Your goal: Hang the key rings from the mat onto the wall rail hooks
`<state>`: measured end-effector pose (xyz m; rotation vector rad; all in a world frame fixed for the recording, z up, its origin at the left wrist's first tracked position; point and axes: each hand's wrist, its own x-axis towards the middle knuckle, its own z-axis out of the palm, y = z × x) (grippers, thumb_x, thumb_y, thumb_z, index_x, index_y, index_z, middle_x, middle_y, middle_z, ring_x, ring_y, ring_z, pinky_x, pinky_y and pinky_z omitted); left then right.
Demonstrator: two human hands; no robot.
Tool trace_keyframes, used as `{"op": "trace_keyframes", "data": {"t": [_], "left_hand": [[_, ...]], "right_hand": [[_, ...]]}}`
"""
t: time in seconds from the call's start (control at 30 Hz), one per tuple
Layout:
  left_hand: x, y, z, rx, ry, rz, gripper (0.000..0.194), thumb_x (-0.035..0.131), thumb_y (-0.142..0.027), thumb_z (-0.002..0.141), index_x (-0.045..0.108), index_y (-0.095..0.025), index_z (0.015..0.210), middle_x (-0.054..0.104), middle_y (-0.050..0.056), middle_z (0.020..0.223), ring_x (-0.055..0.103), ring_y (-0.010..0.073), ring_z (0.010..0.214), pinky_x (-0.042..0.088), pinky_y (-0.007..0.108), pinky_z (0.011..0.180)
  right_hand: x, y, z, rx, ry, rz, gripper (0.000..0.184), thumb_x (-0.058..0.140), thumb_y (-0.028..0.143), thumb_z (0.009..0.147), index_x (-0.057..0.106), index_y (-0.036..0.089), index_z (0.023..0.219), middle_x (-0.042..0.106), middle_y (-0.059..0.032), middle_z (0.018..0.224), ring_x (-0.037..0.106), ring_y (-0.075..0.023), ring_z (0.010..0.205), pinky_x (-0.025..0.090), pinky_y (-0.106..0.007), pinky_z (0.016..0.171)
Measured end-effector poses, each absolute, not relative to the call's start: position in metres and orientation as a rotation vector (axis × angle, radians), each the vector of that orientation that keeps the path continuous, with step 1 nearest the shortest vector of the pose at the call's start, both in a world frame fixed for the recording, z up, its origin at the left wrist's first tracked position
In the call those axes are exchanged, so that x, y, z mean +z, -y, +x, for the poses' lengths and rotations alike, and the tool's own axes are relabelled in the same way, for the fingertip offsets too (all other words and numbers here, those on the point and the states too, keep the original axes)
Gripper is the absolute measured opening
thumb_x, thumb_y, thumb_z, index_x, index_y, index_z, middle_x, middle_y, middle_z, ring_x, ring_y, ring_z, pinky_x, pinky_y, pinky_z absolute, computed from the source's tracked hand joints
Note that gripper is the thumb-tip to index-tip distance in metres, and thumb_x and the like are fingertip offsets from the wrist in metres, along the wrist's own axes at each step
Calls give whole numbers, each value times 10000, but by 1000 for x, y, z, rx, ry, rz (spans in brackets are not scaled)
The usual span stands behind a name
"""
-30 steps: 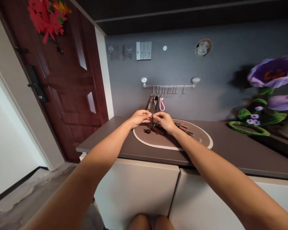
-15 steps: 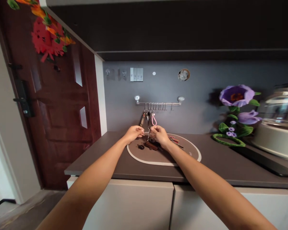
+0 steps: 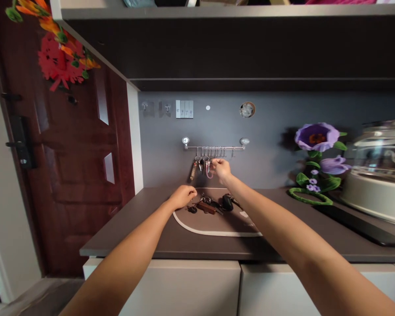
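Note:
My right hand point(image 3: 221, 170) is raised to the hook rail point(image 3: 213, 148) on the wall. Its fingertips pinch a key ring just below the hooks, and the fingers partly hide it. Keys point(image 3: 200, 166) hang on rings from the hooks to its left, along with a brown patterned key fob point(image 3: 193, 171) and a pink loop point(image 3: 209, 171). My left hand point(image 3: 183, 196) hovers low over the mat's back left, fingers curled together; what they hold, if anything, is hidden. On the oval mat point(image 3: 200, 230) lie a brown key holder point(image 3: 206, 207), a black car key fob point(image 3: 227, 202) and a small dark round item point(image 3: 192, 210).
Purple fabric flowers point(image 3: 317, 137) stand at the right, beside a black flat object point(image 3: 358, 226) and a cream appliance with a clear dome point(image 3: 375, 193). A dark shelf point(image 3: 217, 48) overhangs the counter point(image 3: 125, 228). Left is a reddish door point(image 3: 85, 184).
My right hand has risen from above the mat to the hook rail with the key ring. My left hand stays low by the mat. The view has tilted up slightly.

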<state>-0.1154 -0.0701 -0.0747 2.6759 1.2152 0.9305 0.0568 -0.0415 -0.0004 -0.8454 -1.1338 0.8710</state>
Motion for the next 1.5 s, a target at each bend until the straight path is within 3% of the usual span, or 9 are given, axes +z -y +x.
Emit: {"op": "trace_keyframes", "data": {"t": [0.3,0.67,1.1,1.3,1.5], "left_hand": [[-75,69,-116,901,-1202,2692,242,428,-249,783,651,-157,805,656,39,783,559,143,717,377,225,668],[-75,66,-116,898,-1169,2693,238,436,-258,786,653,-163,796,661,37,799,564,144,716,372,223,660],[-74,65,-118,891,-1160,2619,211,471,-249,754,653,-144,775,656,33,757,556,130,691,373,216,645],[-72,64,-121,895,-1105,2369,186,504,-249,725,627,-112,750,621,28,650,546,111,598,397,219,606],[-70,61,-127,921,-913,1916,245,639,-309,657,607,-95,772,613,34,658,556,96,594,447,250,644]], "right_hand": [[22,15,47,853,989,-913,161,425,84,768,463,155,629,500,26,517,465,-58,430,458,-211,478],[18,-1,47,896,922,-929,90,461,104,753,463,157,681,511,24,523,511,-78,464,482,-226,501],[6,8,54,929,1002,-929,145,438,56,754,455,153,648,498,39,497,455,-43,412,450,-185,466],[4,10,57,929,1057,-946,161,418,57,764,451,159,644,496,40,519,447,-40,425,438,-177,470],[-2,13,60,857,1029,-1041,134,473,53,707,504,170,765,559,6,656,497,-62,526,450,-198,531]]}}
